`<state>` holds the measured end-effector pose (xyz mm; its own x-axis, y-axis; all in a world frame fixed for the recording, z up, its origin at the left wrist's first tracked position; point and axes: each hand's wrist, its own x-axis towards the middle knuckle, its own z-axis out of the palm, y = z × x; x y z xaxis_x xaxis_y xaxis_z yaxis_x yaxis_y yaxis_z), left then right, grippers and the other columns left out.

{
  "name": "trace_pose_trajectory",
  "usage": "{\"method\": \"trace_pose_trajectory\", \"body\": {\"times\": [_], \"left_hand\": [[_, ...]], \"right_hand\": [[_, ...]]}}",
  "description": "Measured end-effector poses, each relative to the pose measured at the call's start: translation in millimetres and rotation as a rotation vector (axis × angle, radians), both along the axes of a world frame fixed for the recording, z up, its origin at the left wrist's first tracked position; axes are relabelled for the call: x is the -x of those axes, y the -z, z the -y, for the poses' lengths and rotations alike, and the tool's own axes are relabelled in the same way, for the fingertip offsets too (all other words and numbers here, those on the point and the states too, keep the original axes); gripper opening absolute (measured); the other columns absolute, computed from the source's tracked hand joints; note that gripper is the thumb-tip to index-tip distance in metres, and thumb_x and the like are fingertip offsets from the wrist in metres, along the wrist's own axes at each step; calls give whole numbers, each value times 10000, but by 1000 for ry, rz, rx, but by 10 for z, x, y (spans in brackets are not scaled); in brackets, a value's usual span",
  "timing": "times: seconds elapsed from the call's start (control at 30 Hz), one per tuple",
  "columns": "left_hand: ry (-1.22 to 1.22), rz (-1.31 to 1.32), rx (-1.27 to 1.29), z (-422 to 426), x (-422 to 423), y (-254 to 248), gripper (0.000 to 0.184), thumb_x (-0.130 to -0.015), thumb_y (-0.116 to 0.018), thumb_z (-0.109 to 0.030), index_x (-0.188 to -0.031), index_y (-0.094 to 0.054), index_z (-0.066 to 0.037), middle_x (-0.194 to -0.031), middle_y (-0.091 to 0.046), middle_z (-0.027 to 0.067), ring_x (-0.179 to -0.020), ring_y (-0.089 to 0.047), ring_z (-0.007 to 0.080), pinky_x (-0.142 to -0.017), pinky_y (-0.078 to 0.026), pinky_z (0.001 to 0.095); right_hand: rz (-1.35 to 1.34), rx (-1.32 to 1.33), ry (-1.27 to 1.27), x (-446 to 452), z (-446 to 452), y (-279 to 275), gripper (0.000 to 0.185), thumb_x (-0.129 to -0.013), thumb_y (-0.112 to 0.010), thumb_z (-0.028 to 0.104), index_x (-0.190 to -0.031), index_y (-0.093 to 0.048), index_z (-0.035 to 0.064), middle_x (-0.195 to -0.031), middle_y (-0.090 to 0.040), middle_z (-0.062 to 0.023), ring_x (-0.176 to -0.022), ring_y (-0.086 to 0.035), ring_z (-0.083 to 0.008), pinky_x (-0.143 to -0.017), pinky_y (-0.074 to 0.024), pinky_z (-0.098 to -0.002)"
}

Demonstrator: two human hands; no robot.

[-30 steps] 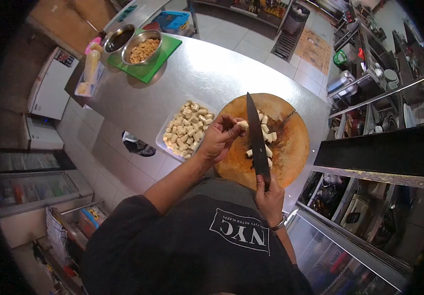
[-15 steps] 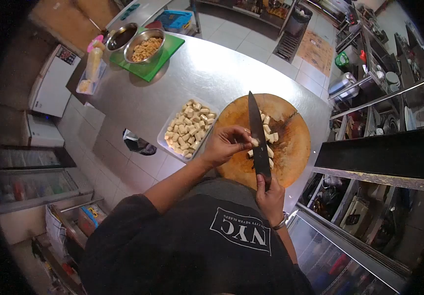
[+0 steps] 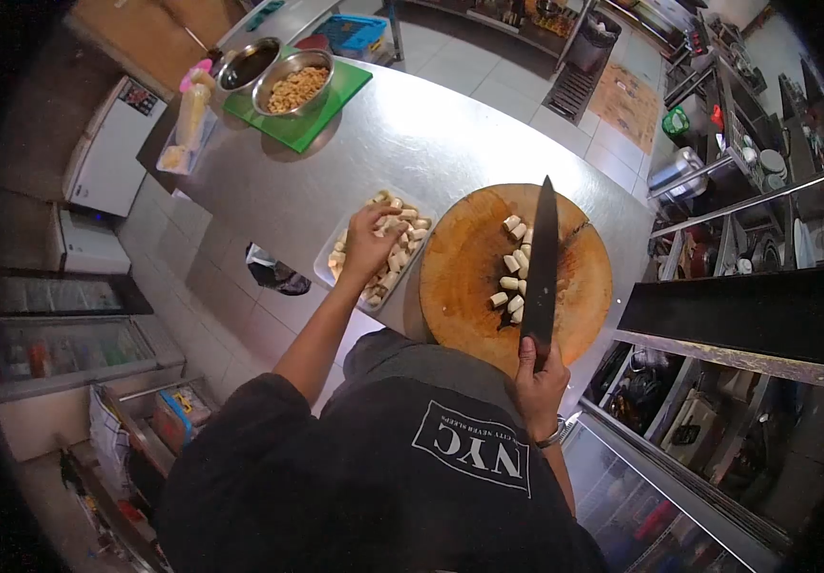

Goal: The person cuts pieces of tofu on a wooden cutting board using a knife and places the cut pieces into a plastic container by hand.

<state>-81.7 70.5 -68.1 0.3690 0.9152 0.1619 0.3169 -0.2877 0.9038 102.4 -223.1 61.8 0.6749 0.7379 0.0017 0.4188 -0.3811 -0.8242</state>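
Note:
My right hand [image 3: 540, 384] is wrapped round the handle of a large kitchen knife [image 3: 543, 258]. Its wide dark blade points away from me over a round wooden chopping board [image 3: 460, 267]. Several short, pale, cylindrical food pieces [image 3: 511, 263] lie on the board left of the blade, some partly hidden by it. My left hand [image 3: 370, 244] reaches over a clear plastic container [image 3: 328, 256] filled with similar pieces. Its fingers are apart and curved down at the pieces; nothing shows between them.
Both board and container stand on a steel table [image 3: 412, 124]. At its far left, a green cutting board [image 3: 345, 95] carries a metal bowl [image 3: 295, 84] of brown bits, with a bowl of dark liquid [image 3: 250, 65] beside it. Shelves with kitchenware [image 3: 756, 191] stand to the right.
My left hand has moved left from beside the blade to the container. The knife has shifted right, uncovering more pieces on the board.

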Motion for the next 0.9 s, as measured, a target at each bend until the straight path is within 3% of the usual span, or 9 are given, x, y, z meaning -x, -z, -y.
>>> {"method": "trace_pose_trajectory", "body": {"times": [0.03,0.13,0.3,0.43,0.67,0.73,0.77,0.83,0.9], "left_hand": [[-29,-208,-311,2,-14,-49,205,-881,-768,-135,-1074,-735,-76,-1195,-694,110,-1077,-658,256,-924,-533,380],[231,-150,-50,200,-332,-260,234,-878,-740,-148,-1106,-740,-97,-1216,-668,122,-1158,-607,311,-992,-495,431],[690,-53,-497,586,-1069,-279,316,-837,-690,-58,-1152,-687,-80,-1195,-641,129,-1177,-577,343,-990,-490,442],[790,-287,-384,719,-1258,-199,242,-914,-652,-114,-1147,-648,-50,-1174,-622,156,-1167,-571,357,-978,-471,455],[862,-458,-243,658,-1083,-326,234,-908,-667,-88,-1133,-641,-31,-1157,-627,164,-1128,-596,358,-939,-499,444],[706,-53,-143,700,-1039,-333,253,-901,-679,-40,-1145,-611,-38,-1140,-649,116,-1095,-626,296,-936,-518,428],[704,-53,-144,691,-1026,-341,253,-901,-679,-40,-1145,-611,-38,-1140,-649,116,-1095,-626,296,-936,-518,428],[643,273,375,677,-988,-408,266,-919,-692,-17,-1173,-611,-24,-1156,-672,81,-1069,-665,221,-916,-554,382],[577,499,584,723,-955,-497,274,-937,-682,-19,-1202,-614,-21,-1144,-677,75,-1050,-673,200,-906,-563,359]], "right_hand": [[-4,-24,23,-19,23,52,209,-1008,-647,192,-1024,-659,-16,-779,-707,-185,-674,-709,-302,-598,-509,-391],[-2,-53,58,-19,43,95,220,-1007,-651,202,-1023,-658,-17,-780,-711,-190,-678,-715,-305,-596,-510,-391],[25,-61,57,-12,71,91,216,-1001,-656,197,-1023,-661,-17,-791,-717,-200,-685,-721,-325,-597,-514,-394],[19,-75,70,-11,116,97,195,-997,-656,184,-1022,-662,-9,-807,-720,-212,-702,-730,-337,-603,-520,-400],[-14,-54,78,2,112,74,187,-995,-657,178,-1025,-649,-7,-816,-724,-209,-705,-727,-363,-601,-525,-418],[8,-39,59,6,98,89,190,-995,-658,182,-1022,-649,-7,-800,-718,-206,-696,-721,-370,-598,-524,-420],[32,-24,43,1,89,91,194,-995,-659,185,-1020,-648,-7,-785,-711,-202,-687,-715,-377,-595,-524,-422],[41,-18,35,8,76,62,207,-994,-670,198,-998,-654,-8,-763,-708,-190,-655,-704,-324,-584,-513,-396],[48,-9,22,19,77,73,222,-992,-681,210,-977,-660,-10,-742,-705,-179,-623,-693,-272,-573,-502,-371]]}}
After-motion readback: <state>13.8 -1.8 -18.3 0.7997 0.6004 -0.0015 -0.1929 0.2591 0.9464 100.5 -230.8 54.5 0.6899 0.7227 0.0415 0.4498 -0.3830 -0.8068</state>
